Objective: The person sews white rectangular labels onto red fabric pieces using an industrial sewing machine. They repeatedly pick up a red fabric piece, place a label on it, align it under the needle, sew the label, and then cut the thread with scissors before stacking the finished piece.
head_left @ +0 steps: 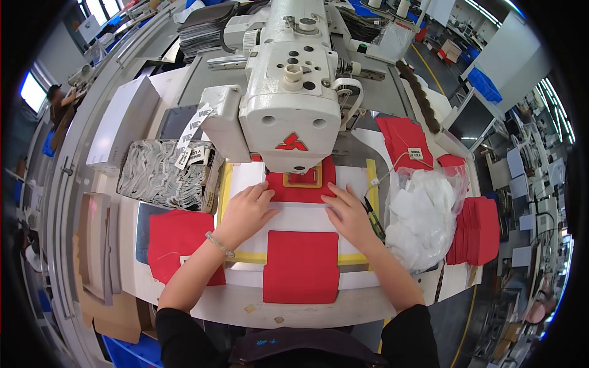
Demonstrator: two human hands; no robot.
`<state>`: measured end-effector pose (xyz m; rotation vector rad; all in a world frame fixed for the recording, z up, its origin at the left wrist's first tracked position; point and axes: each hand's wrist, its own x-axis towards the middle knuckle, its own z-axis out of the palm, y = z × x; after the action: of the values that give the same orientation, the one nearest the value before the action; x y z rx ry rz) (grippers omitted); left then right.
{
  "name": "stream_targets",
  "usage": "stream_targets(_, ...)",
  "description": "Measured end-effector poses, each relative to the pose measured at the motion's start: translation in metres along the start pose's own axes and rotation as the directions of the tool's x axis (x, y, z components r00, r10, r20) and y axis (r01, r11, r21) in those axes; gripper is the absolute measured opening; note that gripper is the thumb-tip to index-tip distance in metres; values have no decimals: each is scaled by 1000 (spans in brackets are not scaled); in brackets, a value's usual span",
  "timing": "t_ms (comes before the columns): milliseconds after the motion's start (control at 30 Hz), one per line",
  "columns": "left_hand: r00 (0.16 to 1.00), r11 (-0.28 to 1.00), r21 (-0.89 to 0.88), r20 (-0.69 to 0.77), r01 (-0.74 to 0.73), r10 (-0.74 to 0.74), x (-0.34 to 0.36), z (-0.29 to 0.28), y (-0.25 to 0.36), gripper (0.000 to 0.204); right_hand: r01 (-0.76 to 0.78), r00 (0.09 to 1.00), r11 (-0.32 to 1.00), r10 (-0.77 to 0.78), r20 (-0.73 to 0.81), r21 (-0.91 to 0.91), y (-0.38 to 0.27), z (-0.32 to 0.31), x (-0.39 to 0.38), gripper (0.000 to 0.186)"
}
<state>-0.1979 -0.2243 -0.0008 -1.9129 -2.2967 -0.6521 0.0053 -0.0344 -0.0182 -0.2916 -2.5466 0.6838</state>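
A red fabric panel [328,170] lies under the head of a white industrial sewing machine [288,92], with a small yellowish clamp frame [316,182] pressed over its middle. My left hand [247,211] rests with fingers stretched at the panel's left edge, a beaded bracelet on the wrist. At its right edge lies my right hand [351,216], fingers spread and holding nothing. Beneath is a white work sheet [300,219] bordered with yellow tape [245,256]. Closer to me, a second red panel [300,268] lies flat across the table's near part.
To the left stand a box of folded labels [161,175], a white carton [123,126] and red pieces [184,236]. On the right are thread snips [374,219], a plastic bag of white pieces [423,214], a red stack [478,230] and a labelled red piece [399,135].
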Motion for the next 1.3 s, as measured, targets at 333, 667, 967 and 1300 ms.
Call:
stream_targets(333, 997, 995, -61, -4, 78, -79, -17, -2, -5, 35, -12, 999, 1000, 12, -47, -8, -1, 4, 0, 26)
stream_targets(667, 990, 988, -75, -23, 135, -137, -13, -2, -4, 35, -77, 997, 996, 77, 14, 53, -1, 2, 0, 31)
stream_targets(967, 991, 987, -107, -45, 120, -125, -13, 2, -5, 28, -36, 999, 999, 36, -17, 21, -1, 1, 2, 28)
stream_targets(1300, 991, 996, 40, -110, 80, -76, -15, 4, 1, 28, 20, 1000, 927, -26, -11, -374, -7, -17, -7, 28)
